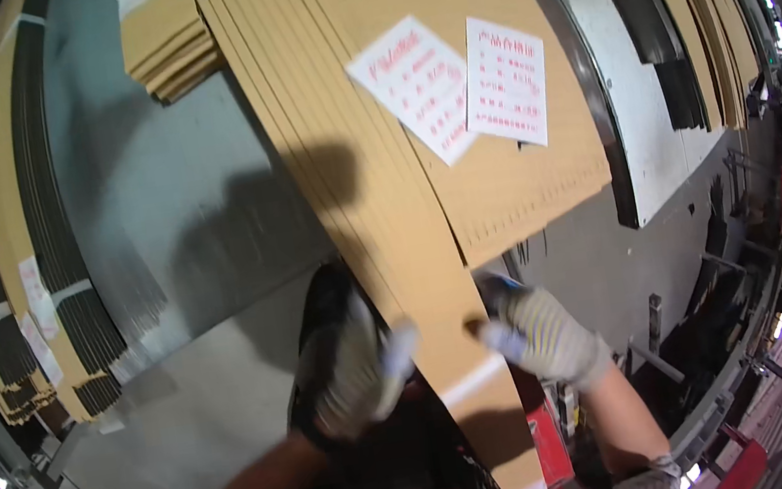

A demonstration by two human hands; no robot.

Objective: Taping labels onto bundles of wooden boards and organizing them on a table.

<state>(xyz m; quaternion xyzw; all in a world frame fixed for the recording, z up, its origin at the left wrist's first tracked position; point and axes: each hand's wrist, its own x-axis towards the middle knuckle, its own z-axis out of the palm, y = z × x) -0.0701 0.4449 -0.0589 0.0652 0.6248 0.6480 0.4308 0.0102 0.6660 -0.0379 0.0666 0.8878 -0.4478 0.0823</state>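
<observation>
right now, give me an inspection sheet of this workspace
surface: grey metal table, part shadowed
job's things: long stack of flat cardboard sheets running toward the person, white tape band near its close end
clutter: two white printed paper slips on the cardboard; smaller cardboard pile; strapped bundles at left
hands: gloved left hand and gloved right hand, one on each side edge of the stack
cables: nothing seen
surroundings: metal racking at lower right

At lower centre, the gloved left hand [354, 371] and right hand [541, 333] grip a cardboard stack [374, 196] from both sides. Two white labels [453, 83] lie on it, upper centre.
</observation>
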